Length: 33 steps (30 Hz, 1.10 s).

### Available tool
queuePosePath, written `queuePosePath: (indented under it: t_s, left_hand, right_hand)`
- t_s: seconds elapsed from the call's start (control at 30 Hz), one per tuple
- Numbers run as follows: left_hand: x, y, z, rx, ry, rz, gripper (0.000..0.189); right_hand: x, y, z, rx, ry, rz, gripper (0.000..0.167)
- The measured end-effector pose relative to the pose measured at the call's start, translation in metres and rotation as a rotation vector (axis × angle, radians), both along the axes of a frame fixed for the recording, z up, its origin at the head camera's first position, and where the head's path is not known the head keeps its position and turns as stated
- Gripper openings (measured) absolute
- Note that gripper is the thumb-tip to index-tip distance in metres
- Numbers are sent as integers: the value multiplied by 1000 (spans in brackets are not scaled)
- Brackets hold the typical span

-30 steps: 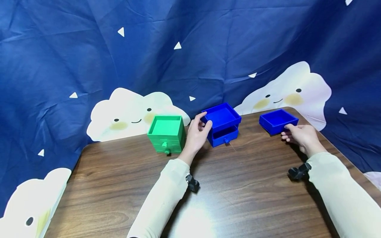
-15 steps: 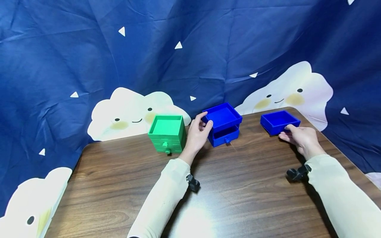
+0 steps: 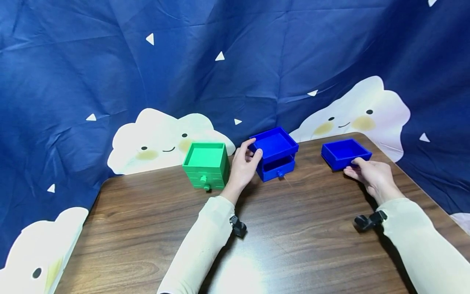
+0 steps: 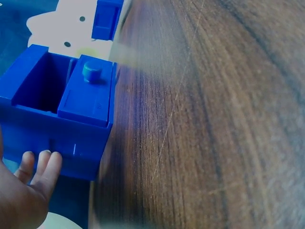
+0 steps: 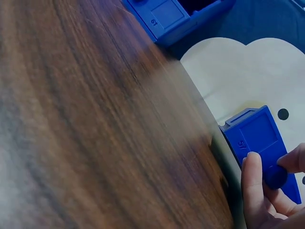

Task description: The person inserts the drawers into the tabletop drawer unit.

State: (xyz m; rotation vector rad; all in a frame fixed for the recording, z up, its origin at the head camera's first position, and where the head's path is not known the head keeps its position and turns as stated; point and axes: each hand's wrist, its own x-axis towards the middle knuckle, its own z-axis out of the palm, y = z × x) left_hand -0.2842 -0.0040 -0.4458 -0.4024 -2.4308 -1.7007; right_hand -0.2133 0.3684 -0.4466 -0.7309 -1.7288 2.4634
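A small blue drawer cabinet [image 3: 277, 149] stands near the table's back edge, with a shallow tray top. Its upper slot is vacant, and a lower drawer with a round knob [image 4: 92, 71] sits in place below. My left hand [image 3: 243, 165] holds the cabinet's left side, its fingers [image 4: 46, 171] against the side wall in the left wrist view. Farther right, a separate blue drawer [image 3: 339, 150] is in my right hand [image 3: 374, 174]. Thumb and fingers pinch the drawer's round knob [image 5: 275, 177] in the right wrist view. The cabinet's far side is hidden.
Left of the blue cabinet stands a green drawer cabinet [image 3: 205, 163] with two front knobs. The wooden table [image 3: 147, 228] ends behind these things, at a blue curtain [image 3: 257, 61] printed with clouds. The table's right edge runs close beside my right hand.
The loose blue drawer has shifted slightly toward me, with my right hand. My right fingers lie a little straighter below it. My left hand and the cabinet keep their places.
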Motion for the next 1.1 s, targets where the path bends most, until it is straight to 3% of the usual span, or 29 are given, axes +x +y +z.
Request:
queuePosePath:
  t_s: [0.47, 0.73, 0.93, 1.1]
  left_hand:
    - [1, 0, 1, 9, -1, 5, 48]
    - [1, 0, 1, 9, 0, 1, 48]
    - [1, 0, 1, 11, 6, 7, 48]
    - [1, 0, 1, 10, 6, -1, 48]
  right_hand:
    - [13, -7, -2, -34, 62, 13, 31]
    - [24, -12, 0, 27, 35, 55, 29]
    - [27, -17, -2, -6, 90, 72, 30]
    - [31, -21, -1, -2, 85, 84, 28]
